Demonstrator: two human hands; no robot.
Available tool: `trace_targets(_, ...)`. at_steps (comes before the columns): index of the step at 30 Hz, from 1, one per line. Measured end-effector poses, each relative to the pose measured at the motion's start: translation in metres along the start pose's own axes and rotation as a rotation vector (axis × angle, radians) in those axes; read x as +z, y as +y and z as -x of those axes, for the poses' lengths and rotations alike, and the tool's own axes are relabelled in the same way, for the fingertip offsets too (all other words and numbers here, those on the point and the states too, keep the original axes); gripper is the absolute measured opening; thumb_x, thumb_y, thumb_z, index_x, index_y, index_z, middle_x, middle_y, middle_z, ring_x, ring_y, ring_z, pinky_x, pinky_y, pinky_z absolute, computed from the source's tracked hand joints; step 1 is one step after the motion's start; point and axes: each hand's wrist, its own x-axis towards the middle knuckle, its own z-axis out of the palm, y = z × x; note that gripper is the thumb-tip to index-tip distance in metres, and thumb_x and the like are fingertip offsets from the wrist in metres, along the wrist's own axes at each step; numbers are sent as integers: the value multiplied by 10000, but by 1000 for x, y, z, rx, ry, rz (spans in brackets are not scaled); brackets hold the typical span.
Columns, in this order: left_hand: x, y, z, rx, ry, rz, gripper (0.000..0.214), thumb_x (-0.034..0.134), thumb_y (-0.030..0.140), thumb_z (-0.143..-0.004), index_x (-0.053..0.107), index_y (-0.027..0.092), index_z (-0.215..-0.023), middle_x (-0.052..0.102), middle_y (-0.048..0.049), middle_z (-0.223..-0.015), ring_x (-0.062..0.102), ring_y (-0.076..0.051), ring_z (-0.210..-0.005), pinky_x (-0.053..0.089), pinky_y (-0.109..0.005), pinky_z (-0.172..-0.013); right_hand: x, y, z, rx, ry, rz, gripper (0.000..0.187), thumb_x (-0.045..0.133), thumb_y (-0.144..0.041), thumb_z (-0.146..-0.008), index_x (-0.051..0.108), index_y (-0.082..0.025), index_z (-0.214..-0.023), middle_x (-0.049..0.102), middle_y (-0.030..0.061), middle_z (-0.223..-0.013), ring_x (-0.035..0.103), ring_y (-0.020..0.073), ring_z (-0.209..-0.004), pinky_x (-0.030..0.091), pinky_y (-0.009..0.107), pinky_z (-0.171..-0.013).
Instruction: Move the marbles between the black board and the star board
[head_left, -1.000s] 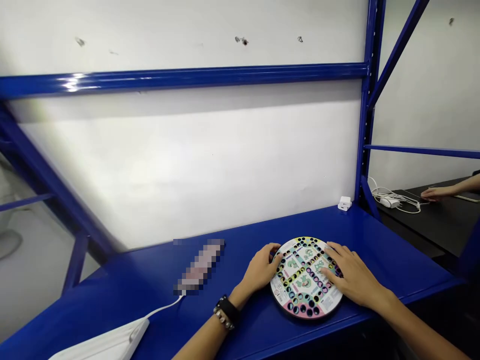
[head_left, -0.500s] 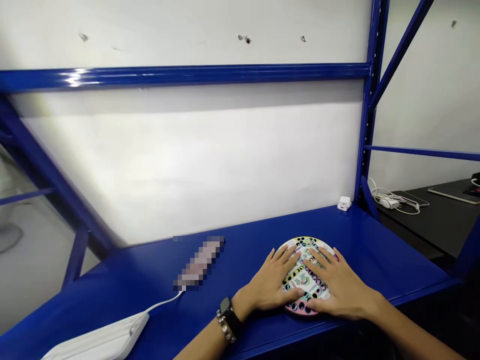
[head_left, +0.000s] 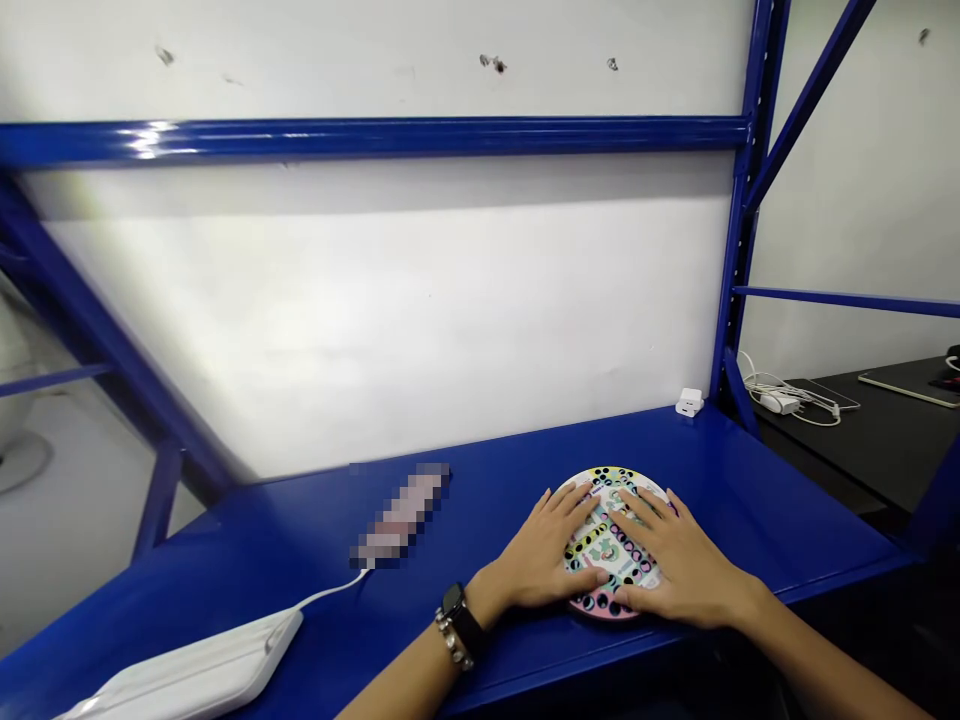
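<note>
A round game board (head_left: 609, 545) with coloured rings of dark holes lies on the blue shelf top (head_left: 300, 560). My left hand (head_left: 545, 555) rests flat on the board's left half, fingers spread, a dark watch and a bracelet on its wrist. Flat on the right half lies my right hand (head_left: 676, 565), fingers stretched out toward the middle. Both hands cover most of the board; neither holds anything.
A blurred-out oblong item (head_left: 401, 515) lies left of the board, with a white cable to a white flat device (head_left: 195, 675) at the front left. A small white plug (head_left: 688, 403) sits by the blue upright. A black table (head_left: 870, 430) with white cables stands at the right.
Both hands moved from the board's edges onto its top and now lie flat there. Another person's hand on the black table at the right has gone from view.
</note>
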Motion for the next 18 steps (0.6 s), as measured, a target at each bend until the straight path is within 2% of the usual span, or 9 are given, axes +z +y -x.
trace_targets(2,1,-2,-2,-71,124,26,904,562,682,-823,299,205,-1544,272,-132,-1614,265,-335,-1466,224,-521,-1206,-1,3,1,29,15,-24,825,521,-730,-834,357,-324,-1533,242,53,-1631,192,341,-1492,78,590,-1201)
trace_targets(5,1,-11,-5,-301,326,40,726,516,552,-877,400,156,-1475,467,-162,-1477,447,-318,-1344,393,-469,-1098,0,10,3,126,93,-78,800,479,-710,-868,388,-265,-1526,255,70,-1627,196,333,-1493,172,547,-1203)
trace_targets(8,-2,-22,-7,-497,288,83,569,514,529,-855,589,167,-1288,637,-142,-1236,604,-315,-1126,483,-430,-931,1,17,4,236,170,-169,824,461,-698,-880,371,-202,-1532,284,117,-1613,254,343,-1473,268,528,-1178)
trace_targets(10,-4,-27,-7,-526,254,128,516,546,553,-820,658,185,-1164,674,-123,-1135,635,-302,-1027,488,-398,-863,2,21,4,262,213,-246,807,466,-666,-891,338,-206,-1541,317,121,-1598,313,331,-1450,303,511,-1167)
trace_targets(15,-3,-27,-8,-515,367,246,517,608,565,-759,676,179,-1098,687,-103,-1055,630,-267,-905,478,-357,-775,2,22,3,206,348,-380,724,529,-574,-886,369,-227,-1501,403,114,-1540,389,304,-1405,347,481,-1152)
trace_targets(18,-5,-22,-12,-465,398,397,486,630,581,-744,675,164,-990,685,-69,-919,613,-225,-793,479,-329,-707,-1,18,4,192,401,-436,696,549,-558,-879,387,-222,-1467,403,125,-1526,410,303,-1385,359,481,-1145)
